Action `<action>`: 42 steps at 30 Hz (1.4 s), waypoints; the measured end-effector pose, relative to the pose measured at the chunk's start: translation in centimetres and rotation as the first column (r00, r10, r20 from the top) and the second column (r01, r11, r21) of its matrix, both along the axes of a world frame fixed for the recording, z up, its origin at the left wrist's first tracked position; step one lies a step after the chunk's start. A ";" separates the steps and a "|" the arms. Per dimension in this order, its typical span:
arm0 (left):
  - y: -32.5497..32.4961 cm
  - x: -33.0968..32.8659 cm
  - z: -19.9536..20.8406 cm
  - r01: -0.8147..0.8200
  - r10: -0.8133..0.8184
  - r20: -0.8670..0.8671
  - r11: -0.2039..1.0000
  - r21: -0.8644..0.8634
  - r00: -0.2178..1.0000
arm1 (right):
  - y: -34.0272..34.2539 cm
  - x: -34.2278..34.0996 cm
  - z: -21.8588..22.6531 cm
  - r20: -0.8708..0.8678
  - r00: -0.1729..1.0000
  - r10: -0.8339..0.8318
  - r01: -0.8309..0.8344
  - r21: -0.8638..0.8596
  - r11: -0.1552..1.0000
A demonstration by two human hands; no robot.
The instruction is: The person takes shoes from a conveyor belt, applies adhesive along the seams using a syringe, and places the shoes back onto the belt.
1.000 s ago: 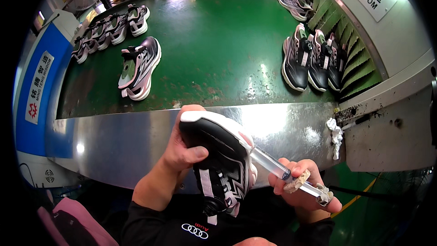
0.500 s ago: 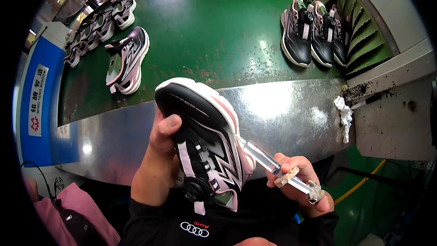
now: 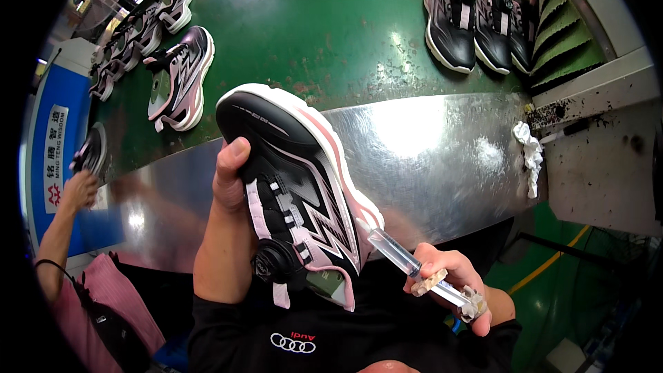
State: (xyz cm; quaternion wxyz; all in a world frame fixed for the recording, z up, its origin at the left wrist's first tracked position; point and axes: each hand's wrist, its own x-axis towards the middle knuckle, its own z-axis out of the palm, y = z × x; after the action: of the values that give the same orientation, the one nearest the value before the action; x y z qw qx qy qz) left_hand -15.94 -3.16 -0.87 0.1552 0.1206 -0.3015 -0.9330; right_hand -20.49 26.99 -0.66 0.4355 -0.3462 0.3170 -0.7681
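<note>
In the head view, our left hand [image 3: 233, 176] has its fingers wrapped round the forefoot of a black-and-pink shoe [image 3: 286, 135], thumb over the upper, holding it up in front of the steel bench [image 3: 449, 186]. Our right hand [image 3: 456, 273] has its fingers closed round a clear syringe [image 3: 395, 251], its tip at the shoe's side near the heel; we cannot tell whether it touches.

Against the picture half a second ago, the shoe sits further left and higher in view, and the tip is closer to the heel end. A co-worker's hand [image 3: 83, 190] has come in at the left — it holds another shoe [image 3: 92, 148] by the bench's end. The lone shoe [image 3: 188, 76] still stands on the green belt [image 3: 311, 27].
</note>
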 end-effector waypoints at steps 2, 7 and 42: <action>-0.5 0.2 -0.2 0.009 -0.009 -0.018 1.000 -0.019 1.000 | 0.4 0.4 0.0 0.010 1.000 0.008 -0.008 0.015 1.000; -0.4 -0.1 0.0 0.069 -0.066 -0.029 0.990 0.125 0.997 | 1.3 1.2 -0.2 0.038 0.999 -0.013 0.013 0.009 1.000; -5.8 12.8 -0.4 0.138 0.083 0.488 0.906 -0.400 0.869 | 0.4 1.0 -4.6 -0.172 0.978 -0.115 0.119 0.014 0.993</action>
State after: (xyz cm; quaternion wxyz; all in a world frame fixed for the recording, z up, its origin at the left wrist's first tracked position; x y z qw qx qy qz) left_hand -3.14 -8.91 -1.29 0.0819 0.3141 -0.5272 -0.7853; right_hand -19.54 27.39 -5.24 0.3651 -0.3860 0.3824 -0.7560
